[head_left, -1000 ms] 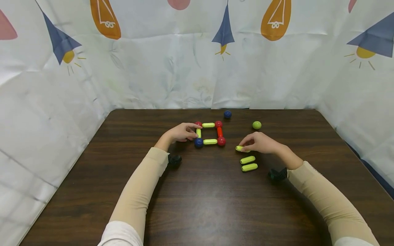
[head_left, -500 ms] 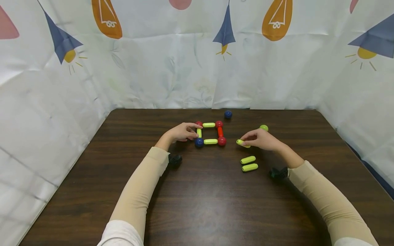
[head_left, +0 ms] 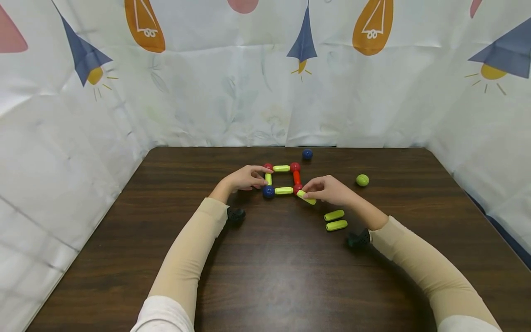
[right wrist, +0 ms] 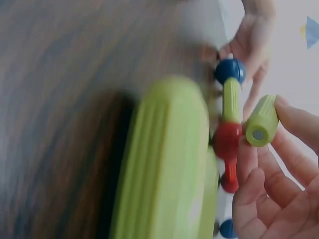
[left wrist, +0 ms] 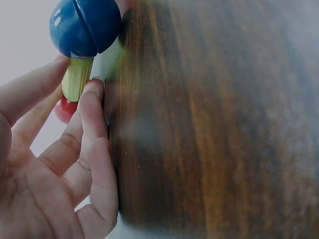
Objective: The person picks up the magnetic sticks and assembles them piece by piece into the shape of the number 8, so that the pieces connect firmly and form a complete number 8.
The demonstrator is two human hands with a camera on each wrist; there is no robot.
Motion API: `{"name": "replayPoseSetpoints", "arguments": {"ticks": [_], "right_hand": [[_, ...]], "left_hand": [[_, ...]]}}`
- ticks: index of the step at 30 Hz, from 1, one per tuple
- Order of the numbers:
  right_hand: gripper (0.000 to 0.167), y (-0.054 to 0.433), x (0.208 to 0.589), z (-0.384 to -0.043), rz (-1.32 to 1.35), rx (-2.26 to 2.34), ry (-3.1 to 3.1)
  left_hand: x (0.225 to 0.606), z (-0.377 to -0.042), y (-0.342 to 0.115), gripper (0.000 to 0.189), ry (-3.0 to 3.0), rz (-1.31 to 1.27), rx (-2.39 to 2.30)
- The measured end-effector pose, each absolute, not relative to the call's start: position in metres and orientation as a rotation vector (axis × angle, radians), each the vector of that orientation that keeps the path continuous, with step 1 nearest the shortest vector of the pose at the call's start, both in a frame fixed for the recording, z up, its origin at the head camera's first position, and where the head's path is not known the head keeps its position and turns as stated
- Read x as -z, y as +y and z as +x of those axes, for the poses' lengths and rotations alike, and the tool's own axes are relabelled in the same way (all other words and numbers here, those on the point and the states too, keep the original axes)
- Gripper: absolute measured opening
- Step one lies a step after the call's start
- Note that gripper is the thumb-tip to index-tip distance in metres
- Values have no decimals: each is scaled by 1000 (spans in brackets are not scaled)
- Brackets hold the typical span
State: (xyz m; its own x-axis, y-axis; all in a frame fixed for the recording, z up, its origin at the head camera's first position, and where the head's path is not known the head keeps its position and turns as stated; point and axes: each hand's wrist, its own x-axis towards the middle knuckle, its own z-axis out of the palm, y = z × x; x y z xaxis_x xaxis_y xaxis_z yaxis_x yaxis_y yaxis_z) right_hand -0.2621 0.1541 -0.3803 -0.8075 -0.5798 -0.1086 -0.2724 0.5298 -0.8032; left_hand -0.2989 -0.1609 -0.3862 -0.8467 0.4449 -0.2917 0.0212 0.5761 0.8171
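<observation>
A square of magnetic rods and balls lies on the table, with a blue ball [head_left: 268,192] at its near left corner, red balls at the others and a red rod [head_left: 296,178] on its right side. My left hand [head_left: 244,178] holds the square's left yellow-green rod [left wrist: 77,79] between thumb and fingers. My right hand [head_left: 332,189] pinches a loose yellow-green rod [head_left: 307,198], tilted, its far end at the near right red ball [head_left: 297,188]. In the right wrist view a silver magnet shows in that rod's end; whether it touches the ball I cannot tell.
Two yellow-green rods [head_left: 336,225] lie side by side below my right hand. A green ball [head_left: 362,180] sits to the right, and a blue ball [head_left: 307,154] near the table's back edge. A patterned cloth [head_left: 199,101] hangs behind the dark wooden table [head_left: 274,276].
My right hand has lifted the rod and carried it left to the square's near right corner. The green ball has rolled right and nearer. My left hand has stayed in place.
</observation>
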Motion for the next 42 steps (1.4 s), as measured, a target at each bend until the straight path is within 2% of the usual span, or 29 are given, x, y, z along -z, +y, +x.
{"name": "replayPoseSetpoints", "arguments": {"ticks": [12, 31, 37, 42], "right_hand": [[35, 109, 379, -250, -643, 1242, 2218], [27, 71, 384, -250, -426, 1379, 2095], [17, 63, 386, -252, -429, 1358, 2120], [16, 58, 388, -254, -453, 1320, 2167]], "left_hand": [[387, -300, -161, 48, 2333, 367, -1205], [385, -300, -161, 47, 2332, 370, -1215], [385, -299, -161, 47, 2326, 367, -1220], [384, -298, -161, 47, 2323, 364, -1228]]}}
